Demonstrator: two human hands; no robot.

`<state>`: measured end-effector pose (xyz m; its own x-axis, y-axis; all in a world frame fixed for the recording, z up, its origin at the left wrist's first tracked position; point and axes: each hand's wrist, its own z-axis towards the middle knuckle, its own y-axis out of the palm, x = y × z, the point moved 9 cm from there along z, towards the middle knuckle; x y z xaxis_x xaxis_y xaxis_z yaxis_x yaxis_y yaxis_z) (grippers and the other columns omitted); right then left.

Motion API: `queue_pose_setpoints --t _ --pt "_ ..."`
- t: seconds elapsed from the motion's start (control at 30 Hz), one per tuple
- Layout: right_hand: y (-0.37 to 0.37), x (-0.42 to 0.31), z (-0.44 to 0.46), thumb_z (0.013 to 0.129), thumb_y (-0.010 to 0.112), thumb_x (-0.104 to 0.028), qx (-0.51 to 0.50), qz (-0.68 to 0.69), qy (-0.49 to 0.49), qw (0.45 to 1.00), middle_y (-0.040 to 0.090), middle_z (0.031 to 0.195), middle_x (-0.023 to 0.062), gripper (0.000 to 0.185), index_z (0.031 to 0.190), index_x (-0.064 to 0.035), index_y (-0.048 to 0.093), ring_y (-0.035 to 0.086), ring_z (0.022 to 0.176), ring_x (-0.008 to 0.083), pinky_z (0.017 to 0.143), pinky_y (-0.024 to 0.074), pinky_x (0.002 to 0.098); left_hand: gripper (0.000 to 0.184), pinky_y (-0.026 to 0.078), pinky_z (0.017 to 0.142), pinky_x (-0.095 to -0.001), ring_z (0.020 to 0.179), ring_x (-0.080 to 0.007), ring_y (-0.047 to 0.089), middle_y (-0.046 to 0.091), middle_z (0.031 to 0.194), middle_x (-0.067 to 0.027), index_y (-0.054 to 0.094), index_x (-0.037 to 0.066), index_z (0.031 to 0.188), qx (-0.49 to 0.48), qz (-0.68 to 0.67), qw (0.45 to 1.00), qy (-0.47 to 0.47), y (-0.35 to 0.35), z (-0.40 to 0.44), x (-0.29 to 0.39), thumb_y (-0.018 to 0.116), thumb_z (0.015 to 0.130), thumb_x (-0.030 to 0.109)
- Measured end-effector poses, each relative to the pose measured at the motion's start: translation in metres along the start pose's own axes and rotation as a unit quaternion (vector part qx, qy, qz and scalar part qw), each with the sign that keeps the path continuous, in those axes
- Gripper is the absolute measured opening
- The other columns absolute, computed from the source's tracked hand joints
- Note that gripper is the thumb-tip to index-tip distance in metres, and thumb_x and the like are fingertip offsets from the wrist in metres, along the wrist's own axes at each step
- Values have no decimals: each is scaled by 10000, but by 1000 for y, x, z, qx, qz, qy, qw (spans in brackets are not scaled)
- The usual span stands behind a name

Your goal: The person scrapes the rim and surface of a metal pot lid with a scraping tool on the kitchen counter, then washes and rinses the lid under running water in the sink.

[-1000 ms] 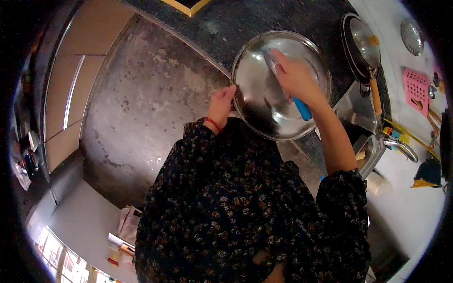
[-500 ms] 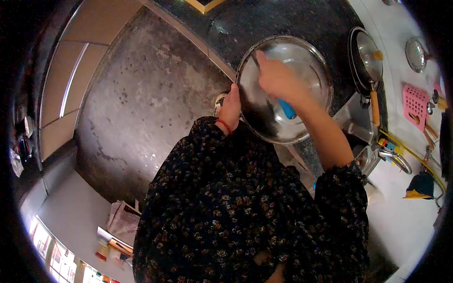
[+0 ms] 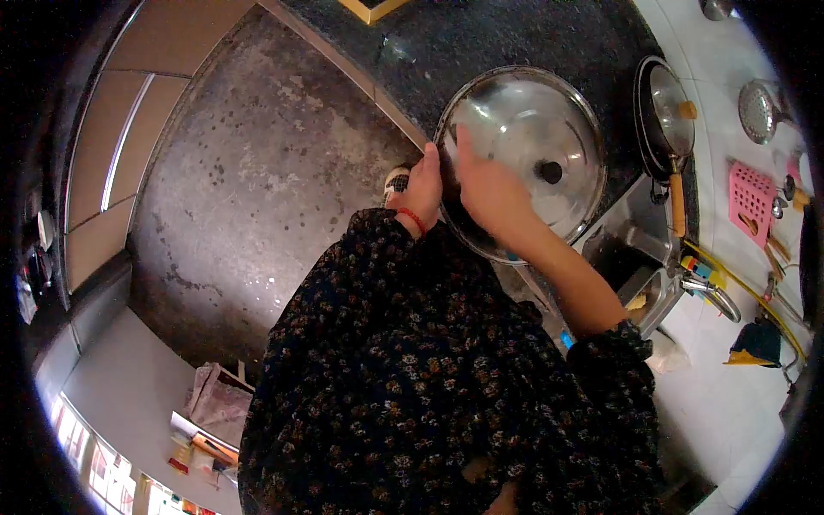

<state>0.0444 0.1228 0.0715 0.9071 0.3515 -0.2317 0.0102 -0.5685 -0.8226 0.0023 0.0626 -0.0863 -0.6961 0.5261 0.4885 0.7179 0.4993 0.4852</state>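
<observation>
Dark counter bears the round lid; my left hand is at its rim, grip unclear; my right hand apparently curls round a mostly hidden blue tool. Probable step: stroking the lid; next stroke needs a steady rim.

Beside the sink sits a lidded pan, and apparently a skimmer hangs nearby.

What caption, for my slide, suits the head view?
Left hand at the edge of a black-knobbed pan lid, right hand over it.
</observation>
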Motion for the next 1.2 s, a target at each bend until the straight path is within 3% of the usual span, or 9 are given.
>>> queue_pose_setpoints --t 0.2,0.3,0.4,0.5,0.6,0.8,1.03,1.1,1.2 --pt "-17 6 14 770 422 -58 76 84 34 993 591 749 258 571 1300 37 231 584 670 399 617 447 501 649 328 919 -285 1039 -219 462 503 1160 -142 435 -84 1181 13 62 997 33 4 -3 12 299 911 491" --pt "0 -8 -5 763 429 -53 -47 51 40 997 588 752 265 582 1298 49 224 579 677 407 623 447 496 643 331 909 -284 1019 -223 469 520 1133 -146 452 -81 1166 4 84 996 1 2 -2 9 294 913 489" --pt "8 -9 -10 770 425 -72 -67 61 22 996 591 764 263 580 1303 40 224 580 697 409 635 448 489 641 340 892 -280 992 -224 477 532 1104 -141 470 -75 1148 17 86 996 1 -2 1 6 293 912 493" --pt "-11 -1 12 765 434 -76 31 75 31 996 594 770 258 587 1303 35 228 584 705 406 632 451 492 642 346 881 -275 992 -221 477 539 1084 -128 483 -69 1134 19 110 993 32 -6 6 6 293 909 502" --pt "-25 5 19 763 436 -69 32 52 68 996 596 768 253 593 1307 31 220 589 704 397 625 458 490 648 355 865 -268 979 -210 482 542 1074 -122 495 -67 1118 20 85 995 54 -3 7 7 297 905 512" --pt "13 -17 -14 755 446 -60 -58 28 29 997 600 735 235 599 1306 27 227 595 680 382 609 468 476 659 370 839 -261 940 -190 488 544 1066 -120 495 -79 1107 0 64 998 -6 10 -10 19 307 901 517" --pt "-32 14 28 756 454 -70 116 42 45 991 605 752 221 602 1303 37 229 594 686 374 621 467 457 676 356 876 -288 1009 -215 474 518 1126 -152 451 -96 1161 58 134 989 27 -6 0 13 302 903 511" --pt "-23 12 24 756 451 -70 87 86 56 991 602 761 229 600 1302 39 228 593 702 375 632 466 458 680 351 885 -294 1022 -221 468 510 1140 -161 441 -98 1172 68 182 981 7 -8 0 15 303 903 512" --pt "-2 -11 1 782 428 -88 4 46 44 998 603 746 222 559 1283 59 230 597 670 368 590 476 456 680 354 881 -294 1007 -225 474 520 1120 -164 442 -99 1168 -4 85 996 12 4 -1 14 299 904 510"
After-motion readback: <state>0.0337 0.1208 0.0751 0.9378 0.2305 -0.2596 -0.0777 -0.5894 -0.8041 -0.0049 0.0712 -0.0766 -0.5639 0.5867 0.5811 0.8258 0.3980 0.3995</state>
